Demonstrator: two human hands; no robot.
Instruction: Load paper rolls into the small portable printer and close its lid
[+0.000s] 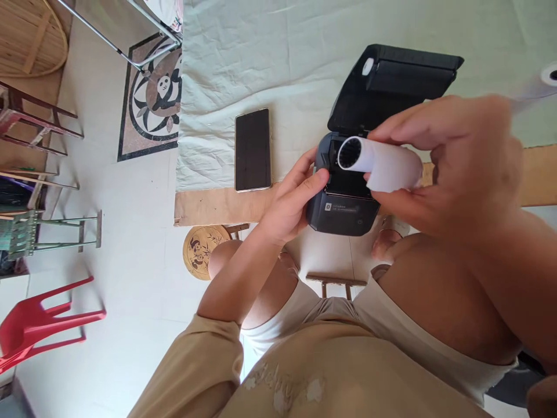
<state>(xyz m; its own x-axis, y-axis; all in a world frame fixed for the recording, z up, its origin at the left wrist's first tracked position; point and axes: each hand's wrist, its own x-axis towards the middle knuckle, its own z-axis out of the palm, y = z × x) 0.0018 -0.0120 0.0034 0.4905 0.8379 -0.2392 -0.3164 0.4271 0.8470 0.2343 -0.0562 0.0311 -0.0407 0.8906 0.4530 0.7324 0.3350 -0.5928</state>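
- Holding the white paper roll with a dark hollow core point(383, 166) above the open bay, the right hand point(452, 168) is closed around the roll's far end, fingers over the top and thumb beneath
- The left hand point(291, 203) is closed on the near left corner of the small dark grey plastic printer with its black lid tipped up point(348, 203), thumb pressing on the top edge; that grip looks like the right brace, since the printer sits at the worktop's front edge and partly overhangs it
- The roll lies crosswise, its core facing left, just over the printer's paper bay; it does not appear to be seated yet
- To do this well, my judgement is that the roll should be kept level and square to the bay, so that both ends drop in together rather than one corner wedging
- A loose flap of paper shows under the roll near the right hand's thumb; the free end probably wants to lead out towards the front slot, though which way it unwinds cannot be told from here
- The raised lid stands behind the bay, so the fingers should stay clear of its hinge
- The black smartphone lying screen-up point(253, 149) rests well to the left on the pale green wrinkled cloth covering the worktop point(261, 52), out of the way
- A second white roll point(549, 74) sits at the far right edge of the cloth, apart from both hands
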